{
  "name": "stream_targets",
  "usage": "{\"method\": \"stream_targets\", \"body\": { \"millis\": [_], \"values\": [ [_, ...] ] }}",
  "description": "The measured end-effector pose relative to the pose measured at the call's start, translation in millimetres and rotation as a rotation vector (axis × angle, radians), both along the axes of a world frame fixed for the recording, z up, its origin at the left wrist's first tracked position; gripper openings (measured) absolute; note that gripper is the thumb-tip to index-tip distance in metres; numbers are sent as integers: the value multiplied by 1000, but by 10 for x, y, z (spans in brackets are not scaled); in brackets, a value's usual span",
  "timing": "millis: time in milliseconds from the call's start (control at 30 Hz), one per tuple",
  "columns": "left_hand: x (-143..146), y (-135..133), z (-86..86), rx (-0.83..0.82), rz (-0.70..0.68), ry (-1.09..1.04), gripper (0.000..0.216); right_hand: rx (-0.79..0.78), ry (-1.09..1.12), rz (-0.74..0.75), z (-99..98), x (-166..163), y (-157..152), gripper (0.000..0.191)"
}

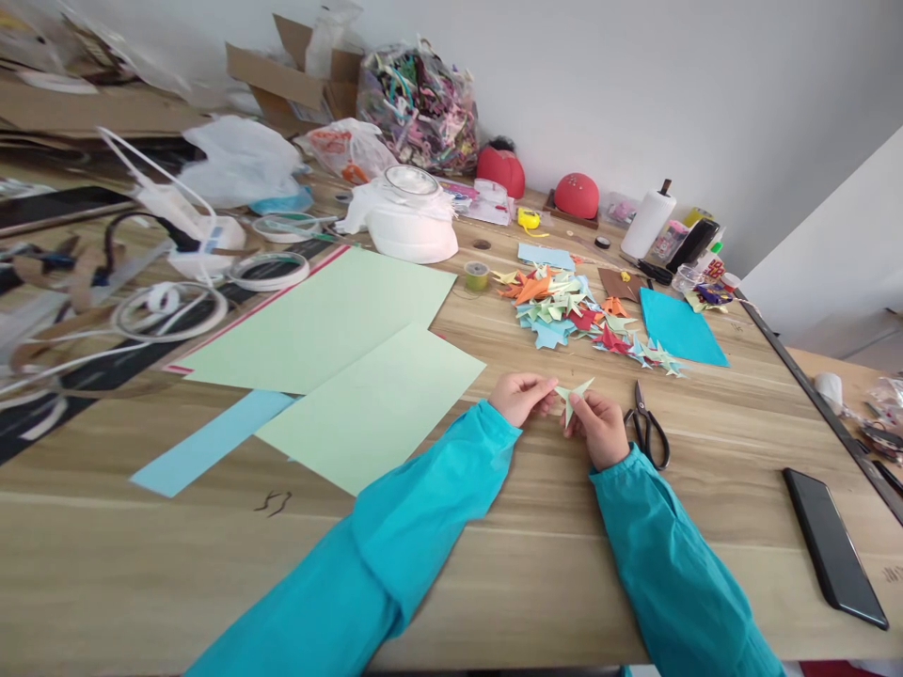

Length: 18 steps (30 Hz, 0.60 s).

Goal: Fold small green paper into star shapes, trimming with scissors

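Both my hands hold one small folded piece of light green paper (573,395) with pointed wings, just above the wooden table (494,527). My left hand (520,395) pinches its left end. My right hand (599,428) grips it from below and the right. Both arms wear teal sleeves. Black scissors (650,431) lie just right of my right hand. A heap of folded paper figures (575,315) in orange, blue, green and red lies beyond my hands.
Large light green sheets (331,348) and a light blue strip (212,442) lie at left. A blue sheet (678,327), a green thread spool (477,275), a white pot (409,221), tape rolls (268,271), a phone (832,547) and bags surround them.
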<state>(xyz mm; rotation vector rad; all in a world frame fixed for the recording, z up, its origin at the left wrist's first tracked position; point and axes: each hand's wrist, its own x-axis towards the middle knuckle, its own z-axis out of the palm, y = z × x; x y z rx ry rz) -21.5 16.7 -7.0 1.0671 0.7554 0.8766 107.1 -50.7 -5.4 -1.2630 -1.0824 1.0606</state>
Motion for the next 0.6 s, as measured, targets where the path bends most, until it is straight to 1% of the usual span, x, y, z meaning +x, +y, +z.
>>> {"method": "stream_targets", "body": {
  "millis": [233,400,500,600],
  "values": [
    [-15,-6,11,136,-41,100,37,-34,79,-1,-103,44,26,31],
    [-21,-22,44,194,-62,120,38,-44,98,-8,-121,38,35,31],
    [-22,-23,57,187,-76,113,38,-47,108,-3,-111,39,37,32],
    [-17,-9,38,112,-84,60,39,-38,104,-10,-90,38,34,32]
  ]
}}
